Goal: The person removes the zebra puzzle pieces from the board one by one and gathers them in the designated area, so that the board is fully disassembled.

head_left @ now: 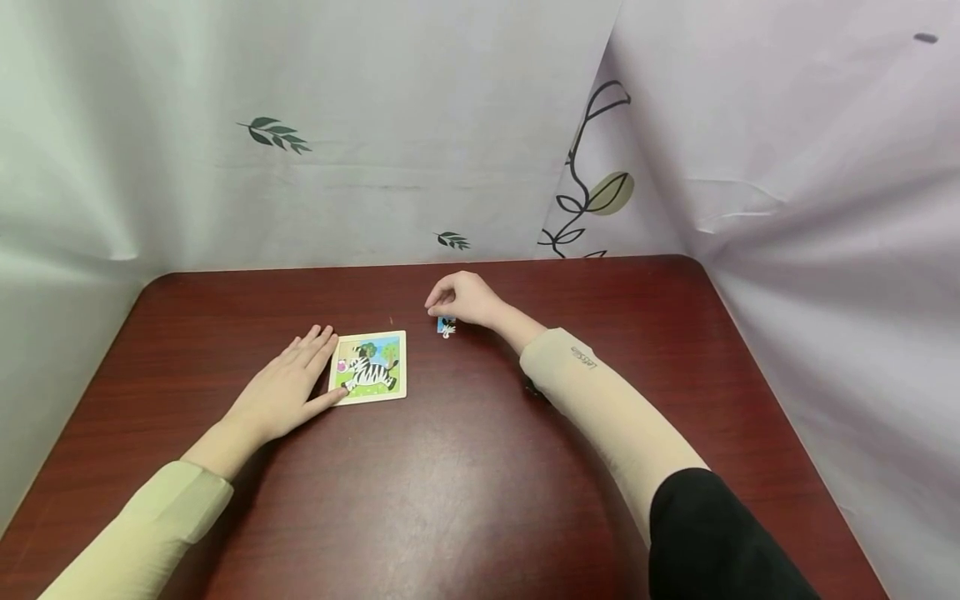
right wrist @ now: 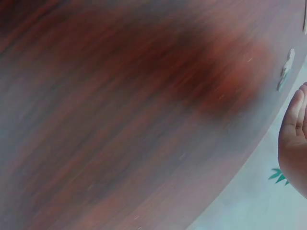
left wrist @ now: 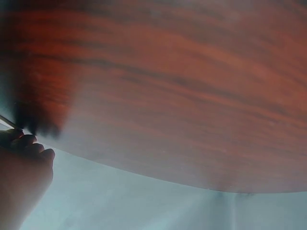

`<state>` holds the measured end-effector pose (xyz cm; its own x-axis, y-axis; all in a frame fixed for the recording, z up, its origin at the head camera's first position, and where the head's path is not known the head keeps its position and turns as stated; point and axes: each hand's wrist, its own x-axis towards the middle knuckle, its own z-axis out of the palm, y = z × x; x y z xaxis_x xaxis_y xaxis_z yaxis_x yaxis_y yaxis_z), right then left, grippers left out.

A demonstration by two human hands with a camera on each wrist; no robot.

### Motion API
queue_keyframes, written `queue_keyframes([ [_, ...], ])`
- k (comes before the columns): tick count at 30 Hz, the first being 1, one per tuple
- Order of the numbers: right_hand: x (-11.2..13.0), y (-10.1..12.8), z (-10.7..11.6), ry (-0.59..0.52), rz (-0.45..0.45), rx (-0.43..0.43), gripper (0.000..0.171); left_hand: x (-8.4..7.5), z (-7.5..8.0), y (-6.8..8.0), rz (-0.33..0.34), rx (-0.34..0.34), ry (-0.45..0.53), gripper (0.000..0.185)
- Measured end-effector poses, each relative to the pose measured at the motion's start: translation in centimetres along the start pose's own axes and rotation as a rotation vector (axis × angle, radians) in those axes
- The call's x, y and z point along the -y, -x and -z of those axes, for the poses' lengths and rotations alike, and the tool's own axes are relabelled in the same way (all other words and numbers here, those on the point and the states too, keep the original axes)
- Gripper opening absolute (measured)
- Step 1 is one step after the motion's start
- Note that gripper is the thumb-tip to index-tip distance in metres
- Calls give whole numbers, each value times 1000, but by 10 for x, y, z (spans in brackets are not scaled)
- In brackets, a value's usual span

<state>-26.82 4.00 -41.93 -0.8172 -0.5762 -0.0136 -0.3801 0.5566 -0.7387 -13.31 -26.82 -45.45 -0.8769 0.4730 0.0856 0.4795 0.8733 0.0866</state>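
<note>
A square zebra jigsaw puzzle (head_left: 378, 372) in a pale frame lies on the table, left of the middle. My left hand (head_left: 281, 387) rests at its left side, fingers stretched towards the top left corner and thumb over the lower left. In the left wrist view the left hand (left wrist: 26, 167) shows only at the lower left. My right hand (head_left: 467, 298) is bent over a small puzzle piece (head_left: 447, 328) in blue, black and white, partly hidden below it. The right wrist view shows that puzzle piece (right wrist: 286, 70) on the table, apart from the visible part of the right hand (right wrist: 295, 139).
The dark red wooden table (head_left: 420, 500) has rounded far corners. White curtains (head_left: 390, 167) with leaf prints hang behind it and along both sides.
</note>
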Motion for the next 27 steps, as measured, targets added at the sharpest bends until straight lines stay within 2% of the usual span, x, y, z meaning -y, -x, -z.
queue_keyframes([
  [11,30,-8,-23,-40,25,78,11,1,1,0,3,19,-8,91],
  [19,47,-15,-48,-50,74,129,11,2,0,-1,-1,19,-16,90],
  [27,54,-21,-65,-1,98,145,13,3,0,0,5,25,-11,90],
])
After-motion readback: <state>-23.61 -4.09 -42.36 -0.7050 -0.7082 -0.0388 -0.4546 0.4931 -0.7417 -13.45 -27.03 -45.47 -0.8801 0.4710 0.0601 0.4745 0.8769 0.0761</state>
